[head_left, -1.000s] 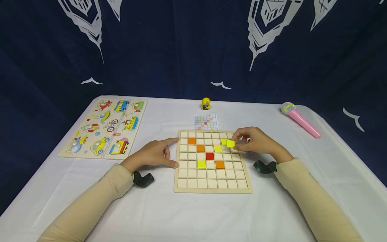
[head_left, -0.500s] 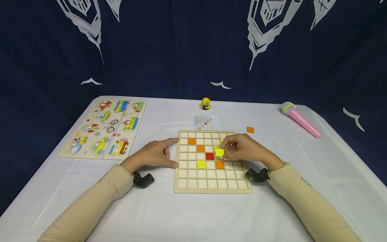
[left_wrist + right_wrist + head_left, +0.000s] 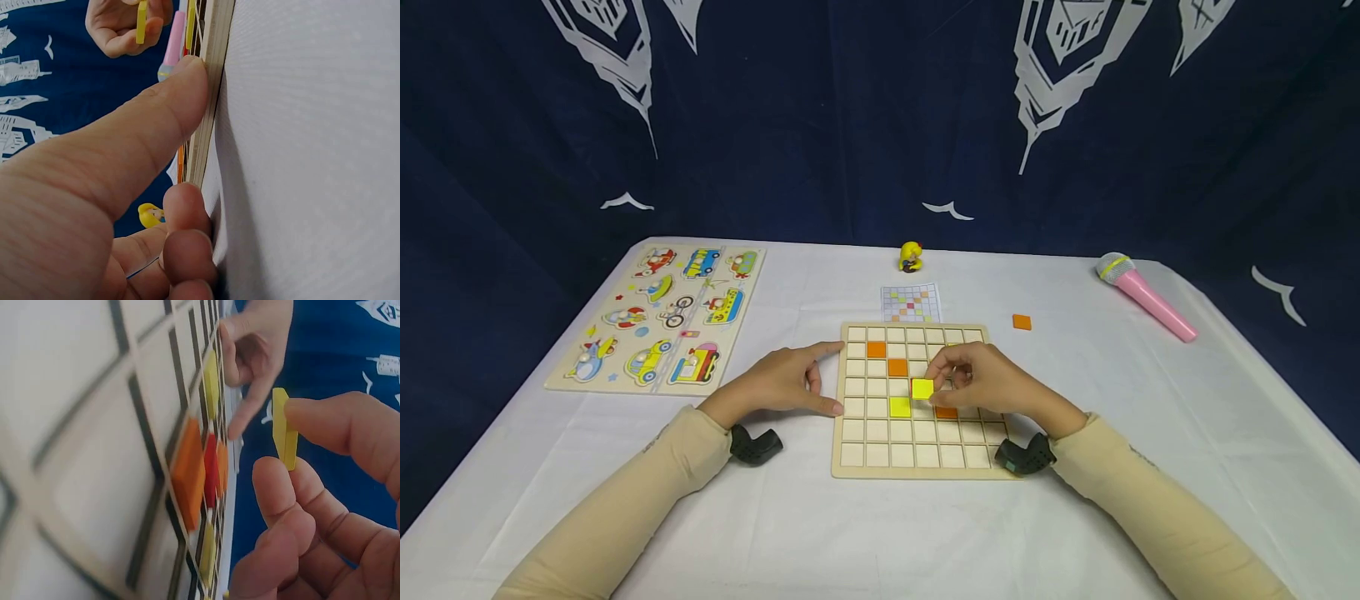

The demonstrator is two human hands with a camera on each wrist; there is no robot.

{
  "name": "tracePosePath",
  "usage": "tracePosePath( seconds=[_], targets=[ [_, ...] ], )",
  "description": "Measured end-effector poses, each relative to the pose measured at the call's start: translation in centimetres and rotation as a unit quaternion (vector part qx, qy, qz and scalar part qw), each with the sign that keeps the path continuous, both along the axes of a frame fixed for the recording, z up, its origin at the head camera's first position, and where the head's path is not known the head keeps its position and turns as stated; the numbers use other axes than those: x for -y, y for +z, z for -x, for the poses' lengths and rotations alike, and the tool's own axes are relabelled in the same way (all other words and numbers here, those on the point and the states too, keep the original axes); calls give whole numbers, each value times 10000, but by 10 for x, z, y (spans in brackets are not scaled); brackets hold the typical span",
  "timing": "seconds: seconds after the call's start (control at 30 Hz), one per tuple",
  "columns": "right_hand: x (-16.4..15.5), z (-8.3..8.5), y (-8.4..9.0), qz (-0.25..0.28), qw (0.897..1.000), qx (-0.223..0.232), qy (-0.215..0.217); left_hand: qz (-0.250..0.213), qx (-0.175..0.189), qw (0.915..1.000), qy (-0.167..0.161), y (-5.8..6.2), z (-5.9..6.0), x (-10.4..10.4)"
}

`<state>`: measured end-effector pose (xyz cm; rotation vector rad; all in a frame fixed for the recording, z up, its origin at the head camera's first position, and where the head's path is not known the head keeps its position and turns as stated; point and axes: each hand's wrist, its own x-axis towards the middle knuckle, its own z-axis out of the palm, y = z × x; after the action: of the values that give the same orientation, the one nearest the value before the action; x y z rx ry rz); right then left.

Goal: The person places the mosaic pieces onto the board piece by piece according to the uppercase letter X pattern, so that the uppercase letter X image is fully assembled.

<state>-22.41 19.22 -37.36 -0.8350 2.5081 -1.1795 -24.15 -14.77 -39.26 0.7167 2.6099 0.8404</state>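
Note:
Between thumb and fingertips, my right hand (image 3: pixel 981 379) pinches a yellow square tile (image 3: pixel 922 389) over the middle of a wooden grid board (image 3: pixel 925 472). The right wrist view has the tile (image 3: pixel 285 428) raised off the grid, edge-on. My left hand (image 3: pixel 778 381) touches the board's left edge, index finger and thumb stretched out and spread apart. Orange tiles (image 3: pixel 876 350) and a yellow tile (image 3: pixel 900 407) lie in the board's squares. A red tile (image 3: pixel 211 470) sits among them in the right wrist view. In the head view, my right hand covers part of the grid.
A small printed pattern card (image 3: pixel 910 303) lies behind the board, with a yellow figurine (image 3: pixel 910 257) beyond it. One loose orange tile (image 3: pixel 1022 322) is to the right. A vehicle puzzle board (image 3: pixel 655 317) is at the left, a pink toy microphone (image 3: pixel 1150 302) at the far right.
My right hand has carried the yellow tile leftward and nearer to me across the board. The loose orange tile has come out from behind that hand. My left hand stays put.

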Motion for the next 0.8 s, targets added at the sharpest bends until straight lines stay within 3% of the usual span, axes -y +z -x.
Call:
tracePosePath(
  seconds=[0.57, 0.8],
  targets=[
    [29, -16, 1, 17, 9990, 233, 389, 30, 8, 10000, 22, 0, 0, 0],
    [41, -19, 1, -34, 9975, 119, 694, -7, 23, 10000, 39, 0, -1, 0]
  ],
)
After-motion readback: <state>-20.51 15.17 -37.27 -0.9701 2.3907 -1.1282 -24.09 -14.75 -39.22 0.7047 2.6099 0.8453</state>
